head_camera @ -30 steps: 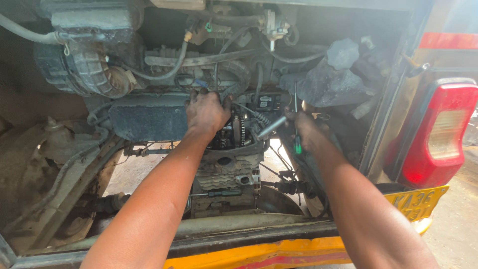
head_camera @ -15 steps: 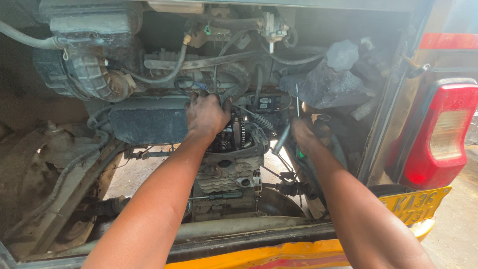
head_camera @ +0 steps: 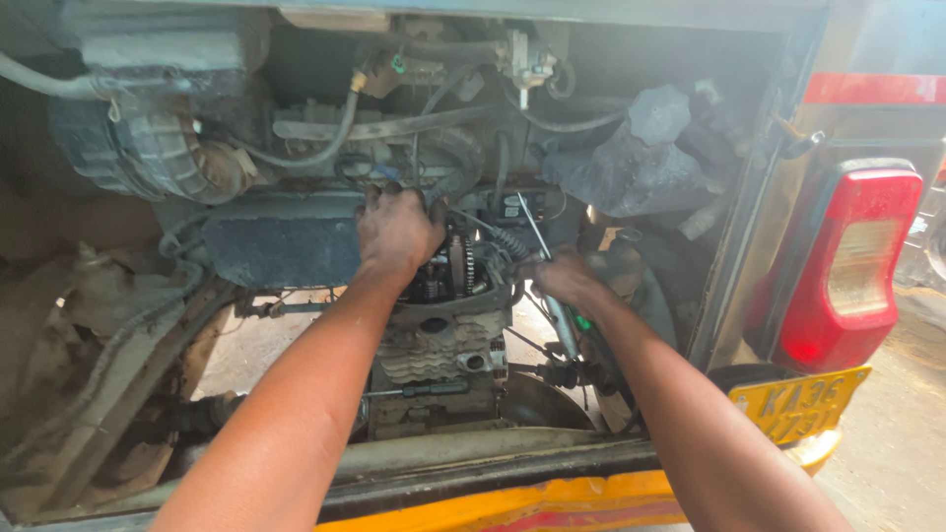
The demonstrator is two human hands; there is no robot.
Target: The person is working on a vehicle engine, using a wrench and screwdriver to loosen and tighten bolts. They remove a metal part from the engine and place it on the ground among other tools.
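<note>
The left hand [head_camera: 397, 232] sits at frame centre, palm down and fingers curled over the top of the small engine [head_camera: 443, 335], touching the edge of the dark rectangular housing [head_camera: 281, 236] just to its left. Whether it grips a part there cannot be told; the fingertips are hidden. The right hand [head_camera: 564, 279] is right of centre, fingers closed around a slim metal tool [head_camera: 537, 232], whose shaft rises up and left from the fist; a green section [head_camera: 583, 322] shows just below the hand. The tool's tip lies close beside the coiled spring-like hose [head_camera: 505, 241] at the upper right of the engine. The two hands are apart, with the finned engine top between them.

A ribbed air intake hose [head_camera: 148, 158] occupies the upper left of the frame. A grey crumpled cover [head_camera: 631, 163] lies at upper right. A red tail lamp [head_camera: 847, 266] stands at the right edge, above a yellow plate [head_camera: 793, 404]. A yellow body panel [head_camera: 552, 507] runs along the bottom.
</note>
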